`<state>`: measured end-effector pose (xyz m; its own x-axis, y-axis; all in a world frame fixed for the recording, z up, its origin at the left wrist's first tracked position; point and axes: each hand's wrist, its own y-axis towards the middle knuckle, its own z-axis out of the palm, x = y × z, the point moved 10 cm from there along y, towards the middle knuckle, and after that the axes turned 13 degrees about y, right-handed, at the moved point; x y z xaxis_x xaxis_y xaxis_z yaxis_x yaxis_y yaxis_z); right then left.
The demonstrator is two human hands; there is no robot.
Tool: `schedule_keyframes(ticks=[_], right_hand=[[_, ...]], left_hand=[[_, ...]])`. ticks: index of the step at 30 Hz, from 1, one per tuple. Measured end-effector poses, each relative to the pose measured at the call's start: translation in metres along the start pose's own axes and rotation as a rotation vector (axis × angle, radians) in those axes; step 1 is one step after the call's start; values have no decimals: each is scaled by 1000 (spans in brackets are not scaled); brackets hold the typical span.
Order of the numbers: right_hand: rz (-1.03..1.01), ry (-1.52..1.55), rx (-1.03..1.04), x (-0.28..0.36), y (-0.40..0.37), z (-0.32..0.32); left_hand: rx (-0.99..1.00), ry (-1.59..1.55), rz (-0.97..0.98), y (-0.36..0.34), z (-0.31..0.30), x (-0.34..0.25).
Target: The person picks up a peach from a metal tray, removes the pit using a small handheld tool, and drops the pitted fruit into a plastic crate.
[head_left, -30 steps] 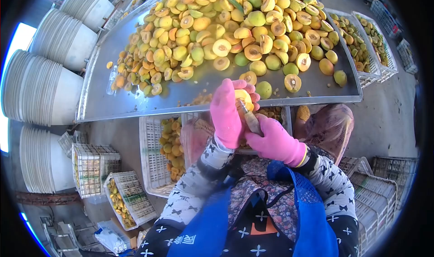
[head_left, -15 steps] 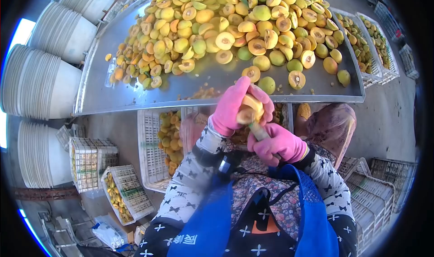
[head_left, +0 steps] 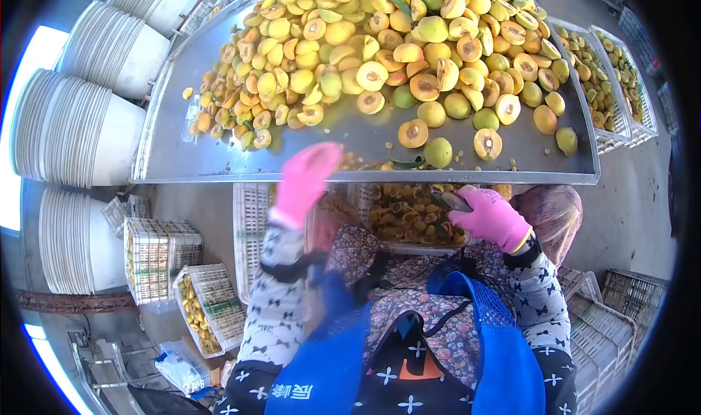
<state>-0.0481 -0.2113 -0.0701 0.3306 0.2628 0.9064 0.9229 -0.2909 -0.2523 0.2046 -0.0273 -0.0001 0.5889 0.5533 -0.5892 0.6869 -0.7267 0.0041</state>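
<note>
My left hand [head_left: 310, 181], in a pink glove, is at the table's front edge above a white crate. Motion smears its fingers, so I cannot tell whether anything is in them. In its own pink glove, my right hand [head_left: 491, 216] is closed around a small grey-handled tool [head_left: 454, 201]. Below that hand, between the knees, a crate holds brownish fruit scraps [head_left: 412, 218]. Halved and whole yellow peaches [head_left: 343, 50] are heaped on the metal table [head_left: 255, 163] in front. The nearest are a cut half [head_left: 413, 133] and a greenish whole peach [head_left: 438, 152].
A plastic bottle [head_left: 191, 119] lies at the table's left. Fruit-filled crates [head_left: 624, 127] stand beyond its right edge. Stacked white tubs [head_left: 117, 141] line the left side, with fruit crates [head_left: 219, 298] on the floor nearby. More crates [head_left: 599, 327] are at the right.
The hands have parted: the left swung left without the peach half visible before, while the right moved right with the tool. The view has shifted slightly.
</note>
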Motion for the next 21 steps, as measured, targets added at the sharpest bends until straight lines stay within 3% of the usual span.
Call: schedule_keyframes(ticks=[2,4,7,11,14,17,20,21], right_hand=[[-73,1,15,9,-8,-4],[1,-9,29,7,-21,-4],[20,7,-7,12,-39,-9],[-76,99,-177,18,-44,-20],[-196,153,-325,35,-35,-31],[-394,183,-459,76,-31,-29],[-526,13,-546,97,-21,-15],[-536,-41,-551,100,-19,-12]], left_hand=[[160,-98,-237,36,68,-4],[262,-105,-313,55,107,-38],[108,557,88,89,139,-75],[214,102,40,84,154,-78],[258,-616,-100,74,144,-61],[218,-1099,-48,43,106,-95],[301,-1322,-83,16,100,-116],[143,-986,76,11,80,-123]])
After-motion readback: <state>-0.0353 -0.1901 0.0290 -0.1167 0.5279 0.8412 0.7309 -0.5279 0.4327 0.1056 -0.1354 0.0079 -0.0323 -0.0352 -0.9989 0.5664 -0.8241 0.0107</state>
